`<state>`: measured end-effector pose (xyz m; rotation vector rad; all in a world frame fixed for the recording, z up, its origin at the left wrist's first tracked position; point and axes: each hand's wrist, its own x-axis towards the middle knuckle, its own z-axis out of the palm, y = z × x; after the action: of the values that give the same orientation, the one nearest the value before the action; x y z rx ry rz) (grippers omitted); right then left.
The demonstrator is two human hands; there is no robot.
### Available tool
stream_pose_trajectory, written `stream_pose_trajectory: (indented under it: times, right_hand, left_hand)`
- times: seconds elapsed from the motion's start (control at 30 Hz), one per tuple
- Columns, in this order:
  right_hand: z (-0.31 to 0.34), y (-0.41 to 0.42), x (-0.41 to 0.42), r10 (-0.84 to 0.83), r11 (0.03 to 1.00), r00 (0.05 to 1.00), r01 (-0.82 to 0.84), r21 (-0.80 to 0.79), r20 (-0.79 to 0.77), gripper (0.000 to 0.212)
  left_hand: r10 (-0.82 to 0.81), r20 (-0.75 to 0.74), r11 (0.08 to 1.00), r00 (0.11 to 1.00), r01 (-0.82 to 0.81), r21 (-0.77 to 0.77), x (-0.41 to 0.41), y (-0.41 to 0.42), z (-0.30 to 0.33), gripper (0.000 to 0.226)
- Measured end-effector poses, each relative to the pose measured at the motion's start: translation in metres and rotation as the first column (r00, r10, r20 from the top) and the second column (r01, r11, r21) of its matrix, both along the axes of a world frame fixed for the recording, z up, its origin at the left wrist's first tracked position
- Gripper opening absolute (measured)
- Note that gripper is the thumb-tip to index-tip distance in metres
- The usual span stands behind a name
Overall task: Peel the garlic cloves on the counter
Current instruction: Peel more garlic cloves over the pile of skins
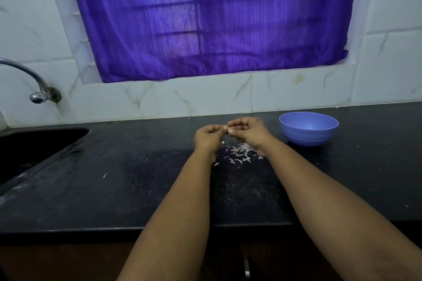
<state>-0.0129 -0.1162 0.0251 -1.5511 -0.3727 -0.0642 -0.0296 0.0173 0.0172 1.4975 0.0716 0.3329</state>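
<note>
Garlic clove [226,127] shows only as a small pale tip between your two hands, held above the black counter [137,178] near its back edge. Your left hand [209,136] has its fingers curled in, pinching the clove from the left with thumb and fingertips. Your right hand [247,131] meets it from the other side, fingers bent and thumb pressed toward the same spot, so the two hands touch at the fingertips. Both forearms reach straight out from you, wrists raised off the surface and close together. Just under your hands lies a scatter of papery garlic skins [239,153] on the counter. A blue bowl [308,129] stands just beside your right hand, to its right. Off to the left sit the sink [34,150] and a tap [34,84], and a purple curtain [205,18] hangs over the window behind.
</note>
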Motion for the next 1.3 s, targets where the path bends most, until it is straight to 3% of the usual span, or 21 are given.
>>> stream_pose_trajectory:
  times: [0.4,0.6,0.83,1.03,1.3]
  right_hand:
    - [-0.0019,0.0011,-0.0018,-0.045,0.988,0.996,0.056,-0.145,0.076,0.014]
    - [-0.0007,0.0008,-0.0012,-0.075,0.968,0.989,0.103,-0.23,0.129,0.016]
    - [-0.0005,-0.0007,-0.0018,-0.089,0.941,0.975,0.149,-0.303,0.202,0.015]
    - [-0.0013,-0.0006,0.0001,-0.072,0.968,0.984,0.108,-0.227,0.162,0.015]
    - [-0.0018,-0.002,0.0014,-0.041,0.979,0.99,0.067,-0.193,0.134,0.016]
  left_hand:
    - [-0.051,-0.08,0.991,0.995,0.06,0.116,0.0003,-0.0003,0.0011,0.015]
    - [-0.049,-0.063,0.99,0.997,0.057,0.125,0.0007,0.0009,-0.0001,0.004]
    - [-0.018,-0.038,0.981,0.999,0.025,0.191,0.0018,0.0032,-0.0014,0.015]
    - [-0.018,0.064,0.979,0.998,0.005,0.202,0.0033,0.0067,-0.0021,0.013]
    - [-0.028,0.07,0.968,0.997,0.01,0.249,0.0057,0.0086,-0.0026,0.011]
